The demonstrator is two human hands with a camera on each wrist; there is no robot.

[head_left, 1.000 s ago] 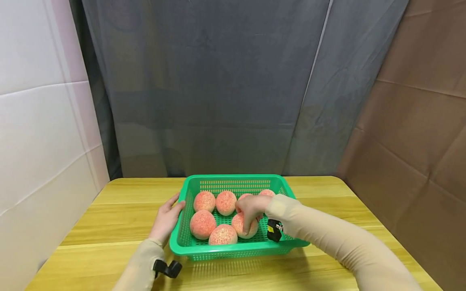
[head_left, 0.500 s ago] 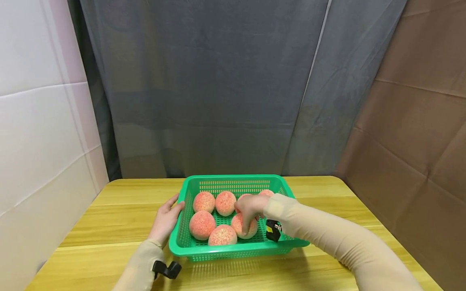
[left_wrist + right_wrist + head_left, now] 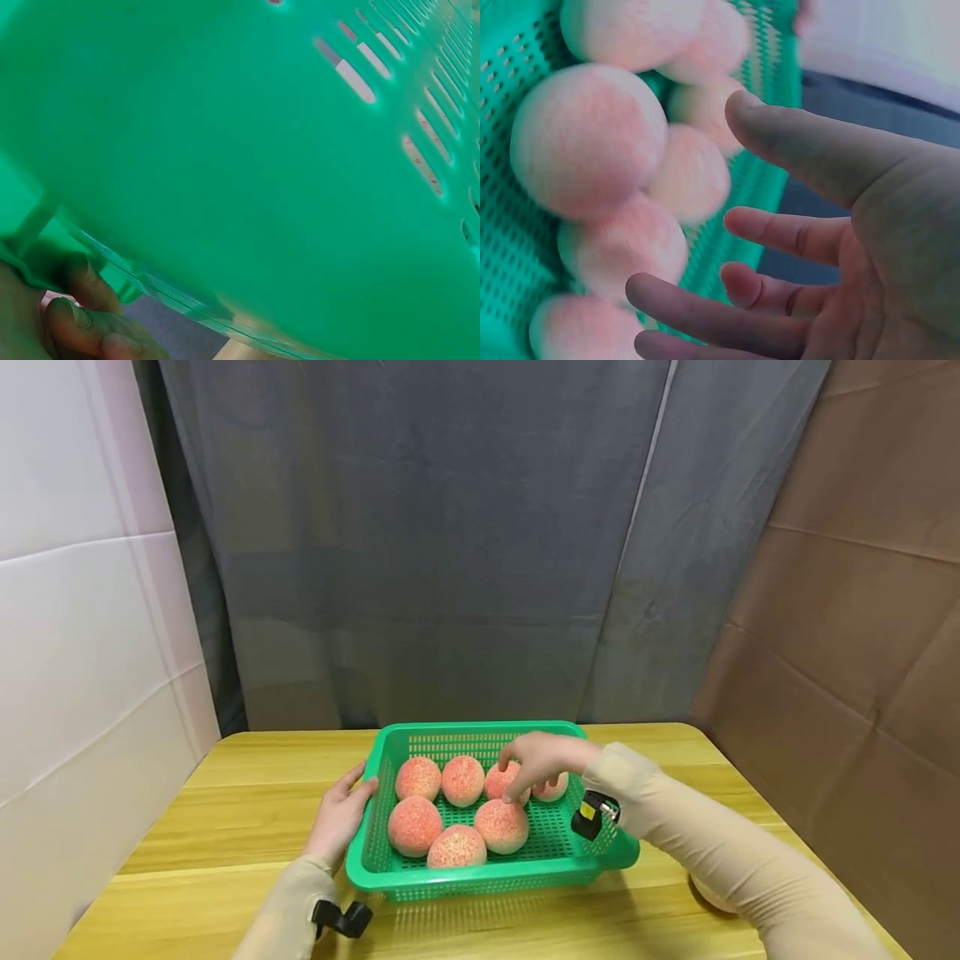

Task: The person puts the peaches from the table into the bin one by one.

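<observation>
A green plastic basket [image 3: 491, 874] with slotted walls holds several pink-and-yellow speckled peaches, one [image 3: 501, 826] near its middle and another [image 3: 415, 826] toward its left end. My left hand [image 3: 339, 814] grips the basket's left rim, thumb on top; in the left wrist view its fingers [image 3: 105, 330] curl at the rim. Over the right half of the basket, my right hand [image 3: 546, 758] hovers with fingers spread and nothing held. The right wrist view has this hand apart from the nearest peach [image 3: 622, 247]. Part of the back-row peach [image 3: 504, 781] is hidden behind the right hand.
The basket stands on a wooden table [image 3: 225, 827]. A pale round object [image 3: 708, 893] lies on the table at right, mostly covered by my right forearm. A grey curtain [image 3: 420, 543] hangs behind, with white and brown cloth at the sides.
My right hand has let go of the middle front peach and lifted up and to the right. That peach stays in the basket. The left hand keeps its place on the rim.
</observation>
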